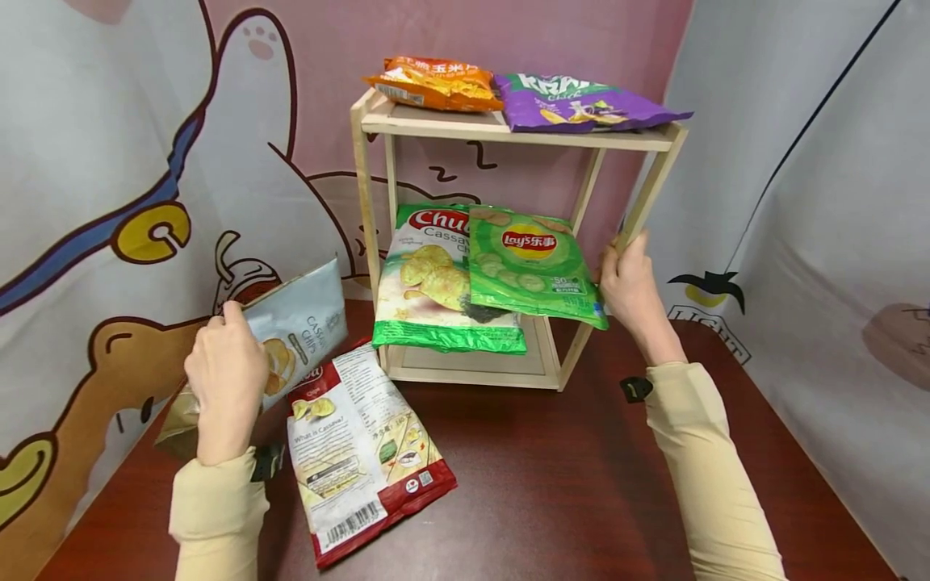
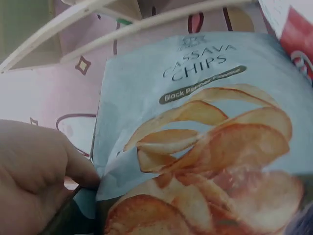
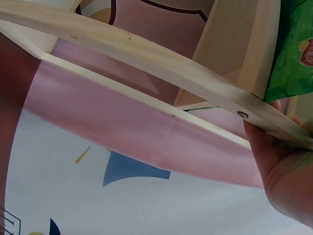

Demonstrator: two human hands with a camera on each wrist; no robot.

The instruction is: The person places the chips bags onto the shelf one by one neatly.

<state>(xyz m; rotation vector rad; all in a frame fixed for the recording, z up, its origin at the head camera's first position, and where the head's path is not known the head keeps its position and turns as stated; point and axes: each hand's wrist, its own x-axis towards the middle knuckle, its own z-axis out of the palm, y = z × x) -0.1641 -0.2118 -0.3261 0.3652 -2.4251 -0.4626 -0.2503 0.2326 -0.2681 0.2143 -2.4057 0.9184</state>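
On the left, my left hand (image 1: 227, 375) pinches the edge of a pale blue bag of cassava chips (image 1: 308, 327), held tilted above the table. The left wrist view shows the printed front of this bag, with the thumb at its side edge. My right hand (image 1: 630, 286) grips the right front post of a small wooden shelf (image 1: 523, 139); its fingers wrap the wood in the right wrist view. On the middle tier a green Lay's bag (image 1: 526, 270) overlaps a green and white cassava chip bag (image 1: 429, 278). The Lay's bag's right edge lies close to my right hand.
A red and white chip bag (image 1: 370, 460) lies back side up on the dark red table (image 1: 552, 468), left of the shelf's front. On the shelf top are an orange snack bag (image 1: 439, 87) and a purple one (image 1: 581, 109). Printed cloth walls (image 1: 596, 40) stand behind.
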